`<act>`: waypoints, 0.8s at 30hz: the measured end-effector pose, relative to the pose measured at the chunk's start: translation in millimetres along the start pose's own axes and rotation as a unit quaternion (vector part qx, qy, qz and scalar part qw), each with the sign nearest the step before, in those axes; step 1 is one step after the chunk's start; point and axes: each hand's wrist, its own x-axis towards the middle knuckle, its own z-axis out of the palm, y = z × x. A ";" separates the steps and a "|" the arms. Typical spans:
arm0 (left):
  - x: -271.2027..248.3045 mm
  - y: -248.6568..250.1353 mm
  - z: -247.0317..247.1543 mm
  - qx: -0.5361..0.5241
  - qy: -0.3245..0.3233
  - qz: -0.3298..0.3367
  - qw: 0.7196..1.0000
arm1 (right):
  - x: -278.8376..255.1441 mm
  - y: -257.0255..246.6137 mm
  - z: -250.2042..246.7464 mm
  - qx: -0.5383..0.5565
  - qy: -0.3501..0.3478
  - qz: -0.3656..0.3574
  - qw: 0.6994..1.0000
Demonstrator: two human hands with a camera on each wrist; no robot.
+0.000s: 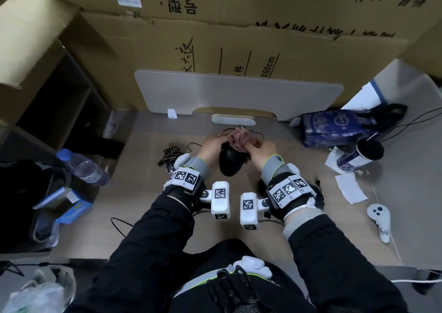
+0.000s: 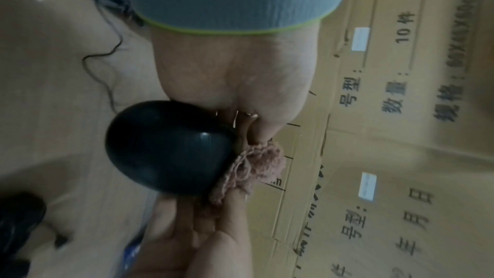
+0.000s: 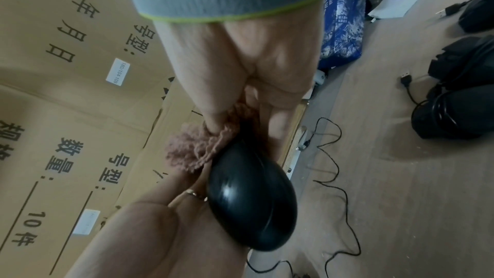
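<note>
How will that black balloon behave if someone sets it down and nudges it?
The black balloon looks rounded and egg-shaped, so it would probably roll or drift. Its glossy skin suggests that it is slippery and likely very light. The pink yarn bunched at its neck looks soft and floppy.

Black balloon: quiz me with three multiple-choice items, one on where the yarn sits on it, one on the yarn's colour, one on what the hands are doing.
1. Where on the black balloon is the yarn?
A. at its far end, away from the person
B. at its near end, by the wrists
C. apart from it, on the desk

2. What colour is the yarn?
A. green
B. pink
C. white

3. The left hand and right hand are:
A. lying flat on the desk
B. both gripping at the yarn end
C. both clear of the balloon

Key: 1 A, the tuft sits at the tapered far end. 2 B, it is dusty pink in every view. 3 B, both wrist views show them curled there.
</note>
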 end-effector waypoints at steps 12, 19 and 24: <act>-9.0 -5.8 2.7 0.013 -0.074 -0.123 0.989 | 19.3 1.4 -16.0 0.086 0.139 0.020 0.986; -4.7 -3.2 3.3 0.018 -0.038 -0.152 0.987 | 12.9 0.5 -13.3 0.075 0.044 0.033 0.996; 2.2 -12.0 -2.4 0.046 -0.050 -0.051 0.996 | 1.5 2.8 -3.0 -0.028 -0.031 -0.108 0.993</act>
